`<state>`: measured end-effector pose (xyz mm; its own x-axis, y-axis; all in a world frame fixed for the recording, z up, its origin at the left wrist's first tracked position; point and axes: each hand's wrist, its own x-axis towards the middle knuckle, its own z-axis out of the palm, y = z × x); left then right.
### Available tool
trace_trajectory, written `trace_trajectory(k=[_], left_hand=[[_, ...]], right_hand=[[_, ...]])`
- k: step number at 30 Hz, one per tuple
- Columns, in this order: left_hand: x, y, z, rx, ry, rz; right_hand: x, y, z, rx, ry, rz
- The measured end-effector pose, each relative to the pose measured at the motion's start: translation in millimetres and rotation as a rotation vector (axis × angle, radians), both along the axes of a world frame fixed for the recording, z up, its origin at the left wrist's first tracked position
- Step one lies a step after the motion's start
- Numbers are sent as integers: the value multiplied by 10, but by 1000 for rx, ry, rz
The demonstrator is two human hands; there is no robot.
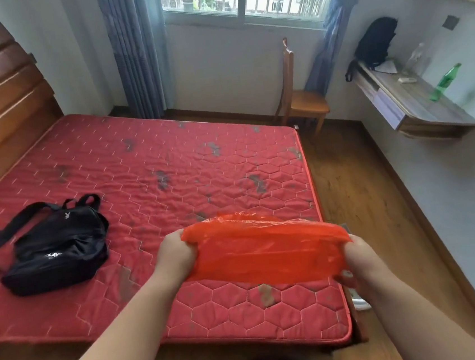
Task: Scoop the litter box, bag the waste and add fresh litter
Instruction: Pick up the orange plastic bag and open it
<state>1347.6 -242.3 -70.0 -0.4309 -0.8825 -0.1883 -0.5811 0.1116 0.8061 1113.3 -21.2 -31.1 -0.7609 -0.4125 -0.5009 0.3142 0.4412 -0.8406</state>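
The head-worn wide-angle view looks forward and down, close over left hand (176, 253) and right hand (358, 258), toward the mattress (169, 157).

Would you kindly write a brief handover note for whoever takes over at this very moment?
The left hand grips the red plastic bag at its left end. The right hand grips its right end, and the bag is stretched above the near corner of the red mattress.
The litter box, scoop and fresh litter are not in view.
Done: only the bag is in hand.
Left: open the bag, scoop, bag the waste, add litter.
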Motion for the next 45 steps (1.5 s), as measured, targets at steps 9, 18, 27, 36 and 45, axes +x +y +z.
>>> trace_trajectory(k=[9,18,27,36,45], left_hand=[[46,332,-105,197,149,101],[41,513,79,640,305,-50],[196,192,-90,553,359,281],[262,6,-496,442,368,234],[220,131,-587,801,357,93]], right_hand=[[287,-287,-276,-94,-209,20],[286,-636,-533,-109,-136,-122],[224,-546,-580,-87,80,-7],[276,-396,-438,-33,47,348],[143,-314,-561,131,260,224]])
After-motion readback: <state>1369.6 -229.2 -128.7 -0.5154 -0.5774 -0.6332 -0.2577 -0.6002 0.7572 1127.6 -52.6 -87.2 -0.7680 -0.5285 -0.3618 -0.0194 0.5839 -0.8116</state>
